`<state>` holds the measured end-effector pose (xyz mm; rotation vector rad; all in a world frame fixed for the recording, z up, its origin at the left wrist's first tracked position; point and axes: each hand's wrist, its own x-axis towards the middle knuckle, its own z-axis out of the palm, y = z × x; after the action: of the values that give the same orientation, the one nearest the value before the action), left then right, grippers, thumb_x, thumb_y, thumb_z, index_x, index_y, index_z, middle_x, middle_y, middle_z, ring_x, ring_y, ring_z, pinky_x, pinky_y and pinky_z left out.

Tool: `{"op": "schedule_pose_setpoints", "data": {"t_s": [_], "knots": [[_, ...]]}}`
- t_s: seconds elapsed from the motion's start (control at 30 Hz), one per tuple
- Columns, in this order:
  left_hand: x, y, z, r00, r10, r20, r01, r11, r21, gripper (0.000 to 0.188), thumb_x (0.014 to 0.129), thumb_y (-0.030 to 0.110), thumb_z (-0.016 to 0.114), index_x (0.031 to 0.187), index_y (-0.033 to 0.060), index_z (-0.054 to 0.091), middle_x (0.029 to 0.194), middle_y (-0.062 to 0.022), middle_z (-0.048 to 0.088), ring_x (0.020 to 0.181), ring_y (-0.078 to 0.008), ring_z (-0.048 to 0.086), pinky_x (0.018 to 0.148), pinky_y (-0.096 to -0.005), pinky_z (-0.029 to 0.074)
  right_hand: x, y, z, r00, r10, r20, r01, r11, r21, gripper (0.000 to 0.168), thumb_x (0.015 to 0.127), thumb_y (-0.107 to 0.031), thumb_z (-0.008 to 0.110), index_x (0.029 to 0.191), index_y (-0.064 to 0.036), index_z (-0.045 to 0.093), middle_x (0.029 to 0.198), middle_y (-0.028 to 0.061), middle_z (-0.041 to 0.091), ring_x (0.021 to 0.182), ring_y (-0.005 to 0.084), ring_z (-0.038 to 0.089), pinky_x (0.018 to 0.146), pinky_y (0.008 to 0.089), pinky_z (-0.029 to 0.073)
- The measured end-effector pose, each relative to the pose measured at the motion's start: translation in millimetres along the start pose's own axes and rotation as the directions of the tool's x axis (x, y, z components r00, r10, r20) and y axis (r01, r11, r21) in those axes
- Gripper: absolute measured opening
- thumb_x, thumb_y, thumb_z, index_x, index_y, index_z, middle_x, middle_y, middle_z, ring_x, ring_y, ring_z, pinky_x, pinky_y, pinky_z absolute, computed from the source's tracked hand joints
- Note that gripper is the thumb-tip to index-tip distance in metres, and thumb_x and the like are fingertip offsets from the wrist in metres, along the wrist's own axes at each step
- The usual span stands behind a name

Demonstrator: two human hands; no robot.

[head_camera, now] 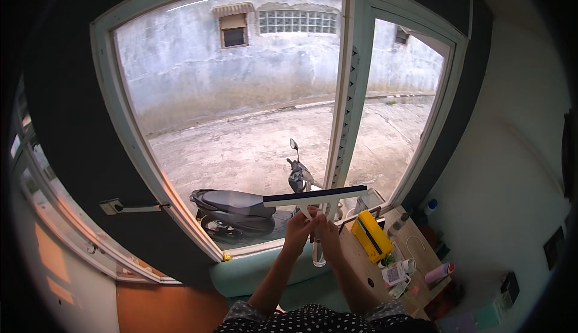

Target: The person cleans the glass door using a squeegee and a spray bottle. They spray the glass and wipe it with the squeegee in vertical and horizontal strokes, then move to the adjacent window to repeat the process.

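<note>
In front of the large window pane (244, 80) I hold a window squeegee (316, 196) upright, with a white frame and a dark blade along its top. My left hand (298, 230) grips its neck from the left, and my right hand (328, 236) closes around it from the right. The fingers of both hands meet just under the blade, so most of the grip is hidden. Below them hangs the lower end of a clear bottle (319, 258), which seems to be part of the squeegee. Whether the blade touches the glass I cannot tell.
Below the window is a teal padded seat (253, 274). On the right, a wooden table (361, 265) bears a yellow box (372, 237), a small plant, a printed-code card and bottles. A metal latch arm (140, 208) reaches the left frame. A motorcycle (239, 206) stands outside.
</note>
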<state>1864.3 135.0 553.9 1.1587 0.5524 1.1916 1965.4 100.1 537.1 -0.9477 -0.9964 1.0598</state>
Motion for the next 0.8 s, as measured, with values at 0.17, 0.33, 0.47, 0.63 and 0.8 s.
{"op": "schedule_pose_setpoints", "data": {"t_s": [0.17, 0.33, 0.47, 0.63, 0.8], "knots": [[-34.3, -0.2, -3.1, 0.982, 0.037, -0.188, -0.024, 0.997, 0.07, 0.02, 0.089, 0.015, 0.063, 0.104, 0.0017, 0.061, 0.088, -0.0023, 0.062, 0.067, -0.005, 0.055, 0.049, -0.0188, 0.041, -17.0, -9.3, 14.0, 0.985, 0.062, 0.161, -0.075, 0.994, 0.075, 0.044, 0.098, -0.041, 0.042, 0.091, -0.002, 0.06, 0.065, -0.0011, 0.05, 0.056, 0.0062, 0.047, 0.049, 0.0223, 0.038], [-67.7, 15.8, -8.1, 0.931, 0.123, -0.343, -0.09, 0.99, 0.11, 0.03, 0.092, 0.023, 0.059, 0.113, 0.0022, 0.058, 0.095, -0.0005, 0.061, 0.086, -0.006, 0.056, 0.073, -0.0223, 0.045, -15.9, 8.5, 33.0, 0.941, 0.102, 0.322, -0.113, 0.994, 0.014, 0.048, 0.097, -0.046, 0.042, 0.092, -0.002, 0.06, 0.068, 0.0016, 0.057, 0.053, 0.0077, 0.051, 0.047, 0.0223, 0.04], [-83.7, -18.4, -62.8, 0.927, 0.145, -0.345, -0.119, 0.988, 0.095, 0.049, 0.098, 0.034, 0.042, 0.139, 0.0056, 0.036, 0.133, -0.0089, 0.044, 0.12, -0.0152, 0.044, 0.098, -0.029, 0.035, -6.6, -3.5, 77.9, 0.92, 0.042, 0.391, -0.079, 0.994, 0.079, 0.041, 0.098, -0.041, 0.045, 0.085, -0.004, 0.06, 0.067, -0.0015, 0.051, 0.06, 0.0039, 0.047, 0.051, 0.0209, 0.037], [-83.7, 34.0, -71.1, 0.883, 0.29, -0.368, -0.209, 0.947, 0.246, 0.059, 0.101, 0.037, 0.027, 0.148, 0.007, 0.009, 0.152, -0.0109, 0.013, 0.136, -0.0199, 0.025, 0.109, -0.031, 0.023, 11.2, -49.5, 146.0, 0.883, -0.05, 0.467, -0.008, 0.993, 0.121, 0.042, 0.097, -0.041, 0.047, 0.081, -0.003, 0.059, 0.066, -0.0007, 0.052, 0.061, 0.006, 0.049, 0.054, 0.0217, 0.039], [-48.7, 87.1, -98.2, 0.619, 0.479, -0.623, -0.43, 0.87, 0.241, 0.055, 0.102, 0.04, 0.017, 0.127, -0.0008, 0.044, 0.102, -0.0107, 0.059, 0.091, -0.0137, 0.06, 0.078, -0.0289, 0.047, 19.0, -105.6, 214.1, 0.776, -0.121, 0.619, -0.018, 0.976, 0.215, 0.044, 0.096, -0.042, 0.048, 0.075, -0.004, 0.056, 0.066, -0.0007, 0.051, 0.059, 0.0067, 0.048, 0.053, 0.023, 0.038]]}}
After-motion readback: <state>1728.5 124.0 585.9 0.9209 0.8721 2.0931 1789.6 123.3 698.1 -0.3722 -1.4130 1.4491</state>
